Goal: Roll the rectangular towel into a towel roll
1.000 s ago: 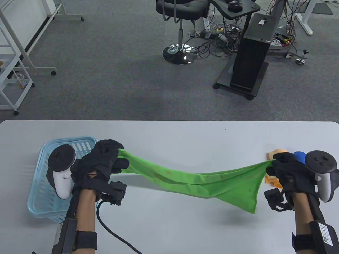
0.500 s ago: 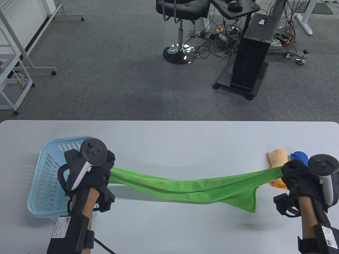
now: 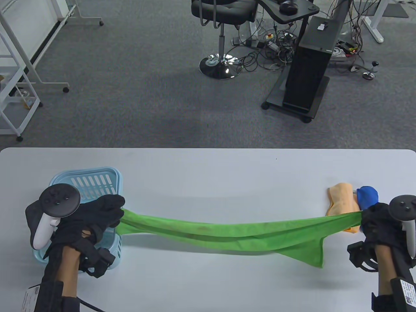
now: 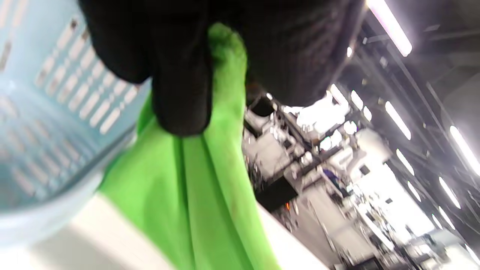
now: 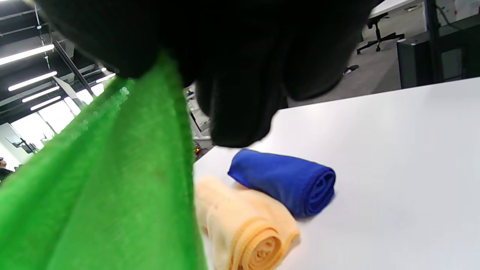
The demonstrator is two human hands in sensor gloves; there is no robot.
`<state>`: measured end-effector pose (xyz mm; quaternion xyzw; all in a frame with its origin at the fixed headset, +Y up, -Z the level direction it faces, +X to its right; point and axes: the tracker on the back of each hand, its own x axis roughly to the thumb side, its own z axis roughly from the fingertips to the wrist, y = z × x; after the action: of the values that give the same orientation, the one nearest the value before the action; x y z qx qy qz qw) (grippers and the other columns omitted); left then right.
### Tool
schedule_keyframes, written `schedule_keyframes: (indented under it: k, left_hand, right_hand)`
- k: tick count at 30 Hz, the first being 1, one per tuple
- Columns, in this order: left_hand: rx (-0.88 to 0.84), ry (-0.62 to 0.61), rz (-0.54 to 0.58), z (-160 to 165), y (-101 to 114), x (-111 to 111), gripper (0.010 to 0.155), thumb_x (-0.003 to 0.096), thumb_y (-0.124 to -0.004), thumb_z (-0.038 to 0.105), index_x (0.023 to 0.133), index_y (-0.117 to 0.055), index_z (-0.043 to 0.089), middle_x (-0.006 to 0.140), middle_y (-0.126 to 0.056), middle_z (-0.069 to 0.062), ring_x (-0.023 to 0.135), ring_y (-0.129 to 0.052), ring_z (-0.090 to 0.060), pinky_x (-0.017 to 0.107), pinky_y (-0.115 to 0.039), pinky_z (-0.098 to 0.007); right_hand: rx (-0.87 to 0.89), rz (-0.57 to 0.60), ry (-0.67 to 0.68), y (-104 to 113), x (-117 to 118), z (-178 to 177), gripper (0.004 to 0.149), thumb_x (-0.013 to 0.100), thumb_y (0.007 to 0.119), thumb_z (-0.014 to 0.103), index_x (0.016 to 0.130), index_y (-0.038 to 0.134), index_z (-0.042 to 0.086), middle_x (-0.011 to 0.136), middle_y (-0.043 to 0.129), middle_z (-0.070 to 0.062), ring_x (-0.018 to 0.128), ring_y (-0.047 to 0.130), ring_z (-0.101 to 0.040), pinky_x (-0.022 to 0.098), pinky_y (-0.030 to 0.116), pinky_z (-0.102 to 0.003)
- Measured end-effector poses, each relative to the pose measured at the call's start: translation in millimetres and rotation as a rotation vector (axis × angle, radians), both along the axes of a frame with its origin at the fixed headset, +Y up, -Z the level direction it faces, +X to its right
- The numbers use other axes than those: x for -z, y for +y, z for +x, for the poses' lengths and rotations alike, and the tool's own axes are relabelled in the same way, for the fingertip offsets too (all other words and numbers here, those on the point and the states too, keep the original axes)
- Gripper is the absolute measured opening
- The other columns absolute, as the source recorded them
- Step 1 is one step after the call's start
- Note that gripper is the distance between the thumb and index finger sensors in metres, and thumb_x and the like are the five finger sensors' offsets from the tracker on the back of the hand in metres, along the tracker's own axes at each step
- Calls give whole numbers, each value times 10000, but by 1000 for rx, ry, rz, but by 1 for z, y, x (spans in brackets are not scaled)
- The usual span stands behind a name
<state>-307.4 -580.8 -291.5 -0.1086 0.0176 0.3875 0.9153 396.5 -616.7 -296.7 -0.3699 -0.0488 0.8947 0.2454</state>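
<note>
Two hands hold one green towel (image 3: pixel 240 232) stretched across the near half of the counter (image 3: pixel 208 165). The left hand (image 3: pixel 87 217) clamps the towel's left end with curled fingers (image 4: pixel 180 90), above the light blue slotted plastic basket (image 3: pixel 97 182). The right hand (image 3: pixel 378 224) clamps the right end, near the counter's right edge. The towel hangs between them as a bunched, creased band, sagging toward mid-span; one loose corner droops to a point below the band, right of centre. Whether the band touches the counter cannot be told. The fabric appears soft with a fine nap. Just beyond the right hand, a rolled peach towel (image 5: pixel 243 232) and a rolled blue towel (image 5: pixel 285 180) lie side by side, touching; each shows a spiral end. The counter surface is smooth and pale, with open area beyond the towel up to the far edge.
</note>
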Motion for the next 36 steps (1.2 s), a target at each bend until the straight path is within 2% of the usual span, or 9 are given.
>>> schedule_keyframes:
  k: [4,7,11,17,24,28,32,34,36]
  left_hand:
    - [164,20,-34,2,-5,0,663,422,-849,137,1043,-631,217,926,-724,-168,677,-1044,-188,635,-732,-467]
    - [324,157,36,0,-2,-2,530,404,-877,171,930,-854,238,817,-845,-144,486,-1108,-197,468,-874,-507]
    - [487,269,119,-3,3,-5,417,369,-907,305,766,-1022,259,689,-980,-102,192,-1095,-105,292,-932,-421]
    - [682,384,184,-13,13,-6,426,319,-895,365,702,-1060,277,619,-1075,-94,116,-1072,-124,283,-920,-434]
    - [776,518,343,-14,21,-6,422,314,-834,382,647,-1068,271,568,-1058,-82,144,-1067,-117,320,-914,-431]
    - [628,457,270,6,25,4,416,380,-807,354,755,-970,283,879,-909,-121,240,-1065,-105,368,-902,-434]
    - [277,408,228,23,26,19,416,420,-803,298,822,-901,269,827,-962,-147,188,-1085,-87,313,-922,-421]
    - [172,378,186,32,23,27,417,430,-797,293,837,-883,269,818,-981,-157,192,-1110,-84,303,-931,-416]
    - [114,355,156,42,17,37,420,438,-788,292,848,-866,249,794,-996,-189,235,-1146,-102,313,-935,-425]
  right_hand:
    - [-29,-16,24,-1,2,-10,437,322,799,361,716,848,178,774,887,-125,520,1055,-195,499,817,-461]
    - [-36,-13,47,0,3,-16,436,324,799,361,718,846,180,778,883,-124,523,1053,-196,503,813,-464]
    - [-48,-13,49,3,3,-16,434,321,805,359,714,854,183,772,889,-123,454,1054,-171,486,823,-454]
    - [-250,-24,42,11,3,-12,413,302,802,327,687,870,193,743,909,-105,284,1027,-116,431,859,-411]
    - [-254,38,-33,16,2,-9,404,289,801,313,672,875,206,725,917,-93,248,1020,-113,409,867,-403]
    - [-88,62,19,15,8,-18,412,303,806,325,695,864,212,748,903,-101,269,1047,-89,403,881,-381]
    - [154,112,92,10,16,-31,449,323,802,332,753,806,206,800,857,-120,410,1077,-79,458,874,-370]
    - [245,154,133,8,21,-37,469,332,801,324,783,761,198,830,825,-136,592,1044,-115,532,832,-384]
    - [296,176,149,5,27,-44,468,331,804,316,780,764,191,839,816,-141,613,1039,-120,541,829,-383]
